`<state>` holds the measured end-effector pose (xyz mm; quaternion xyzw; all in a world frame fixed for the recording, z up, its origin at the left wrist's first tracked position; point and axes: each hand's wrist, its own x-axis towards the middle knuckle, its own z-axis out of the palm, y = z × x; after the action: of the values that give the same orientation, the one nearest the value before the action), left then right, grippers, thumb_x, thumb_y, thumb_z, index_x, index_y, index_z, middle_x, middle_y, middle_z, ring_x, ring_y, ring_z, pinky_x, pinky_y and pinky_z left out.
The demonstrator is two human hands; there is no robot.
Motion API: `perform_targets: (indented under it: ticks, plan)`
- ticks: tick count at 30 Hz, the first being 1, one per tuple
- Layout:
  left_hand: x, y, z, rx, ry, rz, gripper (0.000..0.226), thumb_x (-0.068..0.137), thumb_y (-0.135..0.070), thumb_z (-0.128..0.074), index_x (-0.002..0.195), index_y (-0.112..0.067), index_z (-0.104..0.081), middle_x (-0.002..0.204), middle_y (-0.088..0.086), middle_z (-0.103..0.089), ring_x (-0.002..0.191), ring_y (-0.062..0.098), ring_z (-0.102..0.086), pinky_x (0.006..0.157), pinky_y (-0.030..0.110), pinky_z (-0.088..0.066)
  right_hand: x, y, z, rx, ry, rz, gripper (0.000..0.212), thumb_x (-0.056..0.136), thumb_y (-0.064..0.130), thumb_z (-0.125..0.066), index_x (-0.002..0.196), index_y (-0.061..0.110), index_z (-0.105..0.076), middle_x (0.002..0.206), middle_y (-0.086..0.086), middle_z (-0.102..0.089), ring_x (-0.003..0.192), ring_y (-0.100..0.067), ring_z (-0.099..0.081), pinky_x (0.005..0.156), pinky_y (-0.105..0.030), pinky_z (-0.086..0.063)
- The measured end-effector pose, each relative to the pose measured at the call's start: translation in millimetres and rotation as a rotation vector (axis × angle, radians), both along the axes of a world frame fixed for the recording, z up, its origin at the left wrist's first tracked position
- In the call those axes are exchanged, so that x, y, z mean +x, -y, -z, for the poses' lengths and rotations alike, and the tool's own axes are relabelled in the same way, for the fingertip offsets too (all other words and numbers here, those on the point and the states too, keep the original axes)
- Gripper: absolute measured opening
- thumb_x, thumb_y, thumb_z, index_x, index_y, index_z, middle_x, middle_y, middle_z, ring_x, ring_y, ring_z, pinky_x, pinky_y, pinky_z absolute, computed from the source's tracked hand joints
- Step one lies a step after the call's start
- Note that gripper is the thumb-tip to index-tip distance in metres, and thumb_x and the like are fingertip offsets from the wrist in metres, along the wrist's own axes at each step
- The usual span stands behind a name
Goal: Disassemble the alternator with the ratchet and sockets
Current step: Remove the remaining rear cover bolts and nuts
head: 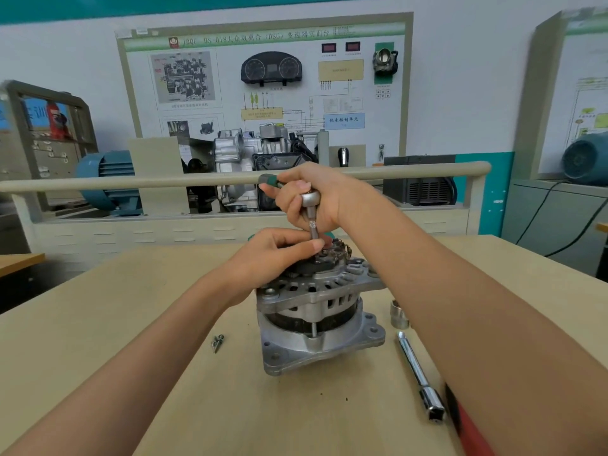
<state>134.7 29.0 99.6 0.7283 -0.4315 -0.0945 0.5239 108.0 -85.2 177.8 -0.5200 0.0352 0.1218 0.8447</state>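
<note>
Partway through, by the look: loose screws (217, 342) already out on the table (138, 324), housing bolts untouched. Standing upright mid-table, the alternator (317, 319). Wrapped round the ratchet (306, 196), the right hand (312, 195); pinching the socket (314, 229) onto a top fastener, the left hand (274, 255). Open table leftward; spare socket (398, 313) and extension bar (421, 380) close by the right forearm.

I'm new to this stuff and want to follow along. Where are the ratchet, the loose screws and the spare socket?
ratchet (311, 197): head view, on its round metal head.
loose screws (217, 342): head view, middle of the small pile.
spare socket (399, 314): head view, on its shiny side wall.
</note>
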Motion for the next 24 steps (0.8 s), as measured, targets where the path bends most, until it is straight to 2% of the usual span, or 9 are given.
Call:
perform_targets:
  ticks: [5,7,9,10,12,15,17,20,24]
  plan:
    - [-4,3,-5,-0.055,-0.120,-0.084,0.013,0.080,-0.021,-0.072,0.092,-0.017,-0.077,0.086,0.000,-0.076,0.076,0.005,-0.069,0.065,0.011,-0.052,-6,-4,2,0.057,0.042,0.171,0.037,0.099,0.021,-0.036,0.077,0.000,-0.057,0.032,0.008,-0.031,0.024,-0.002,-0.029,0.029,-0.013,-0.031]
    - [-8,6,-1,-0.108,-0.131,-0.129,0.007,0.079,-0.018,-0.073,0.084,-0.017,-0.077,0.079,0.000,-0.075,0.066,0.003,-0.068,0.060,0.011,-0.051,-4,-13,6,0.127,0.119,0.486,0.031,0.099,0.017,-0.033,0.075,0.005,-0.050,0.033,0.004,-0.036,0.025,-0.005,-0.031,0.030,-0.015,-0.031]
    - [-9,9,2,-0.145,-0.075,-0.210,0.012,0.079,-0.015,-0.073,0.070,-0.023,-0.075,0.071,-0.006,-0.074,0.060,0.001,-0.066,0.057,0.013,-0.050,0,-17,13,0.217,0.245,0.857,0.028,0.100,0.017,-0.029,0.082,0.005,-0.047,0.053,-0.004,-0.049,0.038,-0.010,-0.041,0.039,-0.020,-0.035]
    - [-9,11,3,-0.143,-0.044,-0.261,0.016,0.078,-0.016,-0.073,0.066,-0.027,-0.073,0.068,-0.009,-0.073,0.062,0.001,-0.066,0.061,0.016,-0.051,0,-17,15,0.261,0.289,0.929,0.024,0.100,0.017,-0.029,0.087,0.005,-0.046,0.065,-0.005,-0.049,0.047,-0.012,-0.044,0.044,-0.021,-0.036]
    - [-9,15,3,-0.121,-0.017,-0.326,0.009,0.074,-0.025,-0.076,0.065,-0.027,-0.074,0.070,-0.007,-0.074,0.073,0.009,-0.067,0.076,0.030,-0.054,-2,-12,16,0.323,0.299,0.870,0.021,0.099,0.013,-0.032,0.080,0.008,-0.041,0.067,-0.004,-0.042,0.050,-0.012,-0.042,0.047,-0.022,-0.036]
    - [-13,20,0,-0.051,0.039,-0.367,0.016,0.075,-0.031,-0.075,0.074,-0.015,-0.075,0.088,0.017,-0.071,0.078,0.022,-0.062,0.086,0.045,-0.051,-6,-5,9,0.361,0.179,0.792,0.024,0.095,0.011,-0.029,0.072,0.010,-0.037,0.047,-0.002,-0.036,0.031,-0.009,-0.033,0.039,-0.019,-0.030]
    - [-16,25,3,-0.057,0.121,-0.387,0.020,0.080,-0.031,-0.071,0.073,-0.013,-0.073,0.080,0.014,-0.071,0.072,0.024,-0.061,0.079,0.044,-0.052,-4,-3,7,0.297,0.154,0.725,0.027,0.096,0.014,-0.026,0.071,0.011,-0.035,0.033,0.001,-0.029,0.024,-0.007,-0.028,0.036,-0.012,-0.028]
    - [-21,28,9,-0.105,0.233,-0.429,0.027,0.082,-0.034,-0.070,0.060,-0.022,-0.062,0.052,-0.008,-0.058,0.052,0.012,-0.049,0.060,0.031,-0.041,-1,4,7,0.241,0.118,0.582,0.029,0.098,0.021,-0.024,0.075,0.010,-0.038,0.030,0.003,-0.028,0.023,-0.006,-0.027,0.033,-0.009,-0.030]
    - [-15,26,10,-0.120,0.309,-0.439,0.022,0.077,-0.038,-0.073,0.066,-0.021,-0.065,0.062,-0.007,-0.064,0.060,0.006,-0.056,0.061,0.026,-0.044,0,10,6,0.160,0.055,0.275,0.040,0.100,0.019,-0.025,0.073,0.004,-0.049,0.034,0.005,-0.031,0.024,-0.005,-0.030,0.028,-0.011,-0.030]
